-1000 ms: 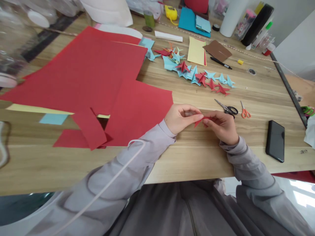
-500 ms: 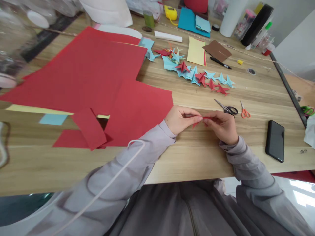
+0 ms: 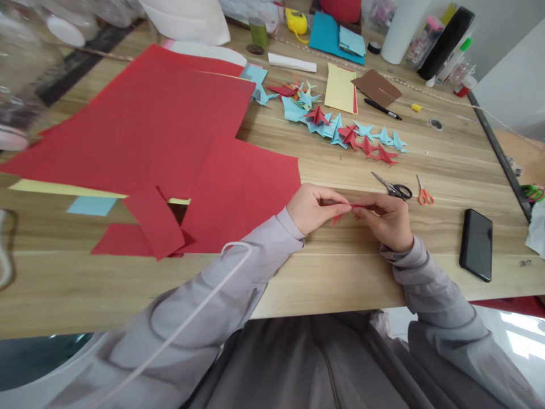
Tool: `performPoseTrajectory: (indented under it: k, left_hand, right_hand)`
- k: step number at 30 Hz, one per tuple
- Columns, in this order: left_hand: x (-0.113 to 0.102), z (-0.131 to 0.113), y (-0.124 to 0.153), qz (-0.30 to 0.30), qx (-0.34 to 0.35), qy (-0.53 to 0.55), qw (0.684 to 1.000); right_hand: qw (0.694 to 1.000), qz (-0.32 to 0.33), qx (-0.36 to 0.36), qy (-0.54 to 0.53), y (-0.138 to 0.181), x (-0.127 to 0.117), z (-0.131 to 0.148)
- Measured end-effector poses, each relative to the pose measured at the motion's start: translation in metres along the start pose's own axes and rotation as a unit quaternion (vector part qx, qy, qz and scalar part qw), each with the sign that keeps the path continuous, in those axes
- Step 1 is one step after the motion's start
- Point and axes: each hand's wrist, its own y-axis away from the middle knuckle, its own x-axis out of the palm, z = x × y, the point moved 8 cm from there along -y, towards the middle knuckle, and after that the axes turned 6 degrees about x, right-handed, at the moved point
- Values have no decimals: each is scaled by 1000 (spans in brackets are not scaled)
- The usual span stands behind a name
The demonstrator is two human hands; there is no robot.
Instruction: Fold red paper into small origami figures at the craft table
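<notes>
A small piece of folded red paper (image 3: 336, 219) is pinched between both hands above the wooden table. My left hand (image 3: 314, 208) grips it from the left with thumb and fingertips. From the right, my right hand (image 3: 385, 218) pinches the same piece, and the fingertips of both hands nearly meet. Most of the paper is hidden by the fingers; a small pointed bit hangs below. Large red paper sheets (image 3: 170, 125) lie to the left of my hands. Beyond them is a row of folded red paper stars (image 3: 349, 136) mixed with light blue folded paper pieces (image 3: 336, 130).
Black scissors (image 3: 398, 190) and small orange scissors (image 3: 424, 196) lie just past my right hand. A phone (image 3: 476, 244) rests at the right. Farther back are yellow paper (image 3: 339, 88), brown paper (image 3: 377, 88), a black pen (image 3: 382, 109) and a yellow tape measure (image 3: 296, 21).
Hardly anything differs. Both hands keep their pinch on the red paper, and the whole view has shifted very slightly.
</notes>
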Motion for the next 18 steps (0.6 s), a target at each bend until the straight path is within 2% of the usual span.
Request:
performPoseTrajectory:
  k: [4, 14, 18]
  left_hand:
    - [1, -2, 0, 4, 17, 3, 1000]
    - [-5, -12, 1, -33, 77, -35, 996]
    - [-6, -16, 1, -43, 92, -76, 992]
  right_hand:
    - [1000, 4, -5, -7, 0, 0, 3]
    - [998, 40, 25, -51, -1, 4, -1]
    - [995, 48, 44, -73, -1, 5, -3]
